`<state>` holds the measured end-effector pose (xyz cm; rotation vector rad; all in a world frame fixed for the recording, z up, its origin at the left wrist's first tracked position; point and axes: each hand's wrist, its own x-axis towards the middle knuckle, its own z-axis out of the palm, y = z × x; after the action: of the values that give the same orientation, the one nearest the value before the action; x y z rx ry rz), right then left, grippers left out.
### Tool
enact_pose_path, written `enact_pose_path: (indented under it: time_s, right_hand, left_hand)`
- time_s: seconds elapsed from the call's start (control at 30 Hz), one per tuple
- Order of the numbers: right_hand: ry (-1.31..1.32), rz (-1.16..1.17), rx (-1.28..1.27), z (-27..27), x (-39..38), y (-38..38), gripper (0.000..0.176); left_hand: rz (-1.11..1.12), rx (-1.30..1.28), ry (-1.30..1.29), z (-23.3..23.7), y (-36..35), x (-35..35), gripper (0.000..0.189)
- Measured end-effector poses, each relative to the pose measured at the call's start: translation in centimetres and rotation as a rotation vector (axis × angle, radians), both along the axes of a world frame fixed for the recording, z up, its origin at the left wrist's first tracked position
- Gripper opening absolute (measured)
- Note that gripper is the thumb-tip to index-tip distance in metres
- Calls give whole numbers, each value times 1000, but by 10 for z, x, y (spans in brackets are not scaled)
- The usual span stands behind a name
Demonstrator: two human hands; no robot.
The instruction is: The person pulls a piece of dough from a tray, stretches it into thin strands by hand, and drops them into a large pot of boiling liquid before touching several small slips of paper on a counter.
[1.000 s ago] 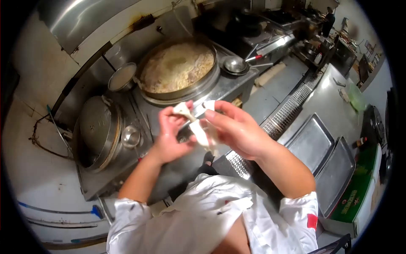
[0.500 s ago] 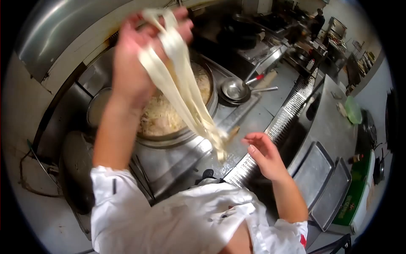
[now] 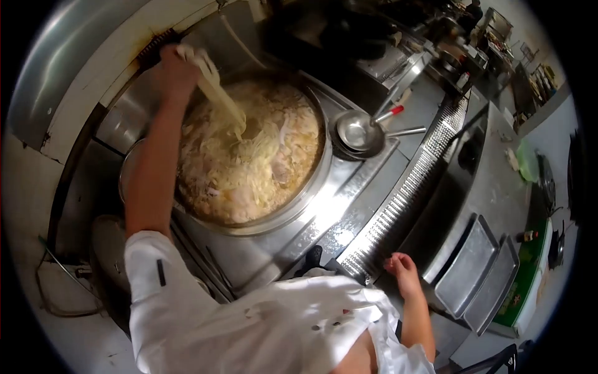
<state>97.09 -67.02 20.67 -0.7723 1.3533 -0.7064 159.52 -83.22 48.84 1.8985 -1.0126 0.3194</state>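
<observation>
My left hand (image 3: 177, 73) is closed around one end of a bundle of long, flat, pale noodles (image 3: 218, 95), at the far left side of a large round pot (image 3: 258, 229). The bundle slants down to the right, and its lower end touches the pot's contents. Inside the pot is a cloudy yellowish broth (image 3: 249, 181) with pale strands and chunks. Away from the pot, my right hand (image 3: 403, 271) hangs low beside the metal worktop, its fingers loosely curled in with nothing visible in them.
Metal ladles (image 3: 360, 132), one with a red-tipped handle, lie right of the pot. A perforated drain grate (image 3: 405, 202) runs along the floor. Two metal trays (image 3: 467, 265) lean by the worktop (image 3: 492, 181) on the right. A green bowl (image 3: 528, 161) sits on it.
My left hand has moved down and left with the noodles, whose lower end now reaches into the pot. My right hand has dropped lower and its fingers have curled in.
</observation>
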Motion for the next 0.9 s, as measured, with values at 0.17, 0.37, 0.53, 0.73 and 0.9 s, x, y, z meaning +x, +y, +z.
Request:
enact_pose_path:
  time_s: [0.17, 0.37, 0.53, 0.73, 0.9]
  right_hand:
    - [27, -85, 96, -26, -23, 33, 15]
    - [124, -283, 305, -52, -73, 88, 20]
    - [129, -296, 358, -92, -113, 126, 23]
    - [107, -314, 293, -97, -118, 165, 20]
    - [-17, -474, 201, -110, -155, 271, 14]
  left_hand:
    - [-241, 987, -174, -237, -7, 100, 56]
    - [-238, 1258, -199, -287, 6, 146, 49]
    - [-112, 659, -244, -213, 29, 114, 35]
    - [-504, 530, 18, -313, 111, -86, 32]
    - [-1368, 1051, 23, -355, 239, -404, 40]
